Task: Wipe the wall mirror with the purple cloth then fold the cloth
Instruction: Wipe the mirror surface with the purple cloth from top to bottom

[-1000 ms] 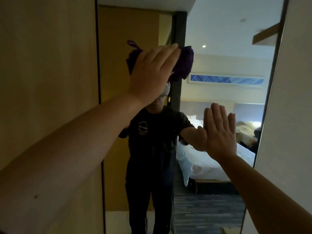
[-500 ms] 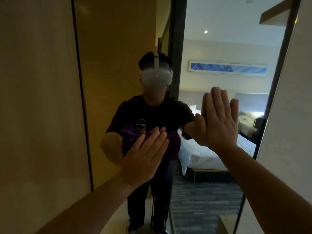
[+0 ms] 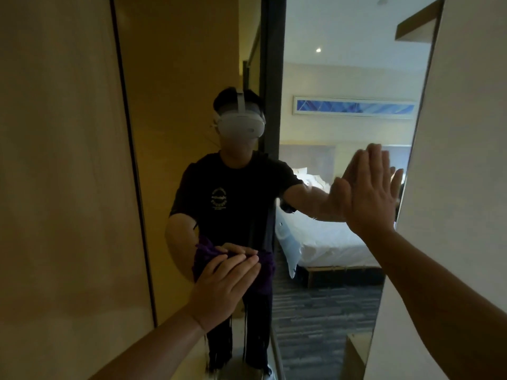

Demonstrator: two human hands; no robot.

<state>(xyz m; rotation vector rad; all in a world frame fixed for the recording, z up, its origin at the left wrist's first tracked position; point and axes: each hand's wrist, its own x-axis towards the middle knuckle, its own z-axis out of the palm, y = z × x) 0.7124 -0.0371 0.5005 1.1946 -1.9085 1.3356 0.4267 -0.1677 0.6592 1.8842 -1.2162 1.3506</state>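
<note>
Facing the tall wall mirror (image 3: 343,78), whose long axis runs up and down, I see my right hand (image 3: 370,193) flat on the glass at right, while my left hand (image 3: 222,286), fingers straight, presses the purple cloth (image 3: 264,272) low at left, unwiped glass lying above it.

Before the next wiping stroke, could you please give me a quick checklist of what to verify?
1. purple cloth pressed on the mirror: ok, under the left hand.
2. Left hand flat on the cloth: ok, fingers straight.
3. Right hand bracing: ok, open palm on the glass near the right edge.
4. Cloth spread evenly: not ok, it looks bunched.
5. Glass below the cloth wiped: cannot tell.
6. Smears on the glass: cannot tell, the light is dim.
</note>
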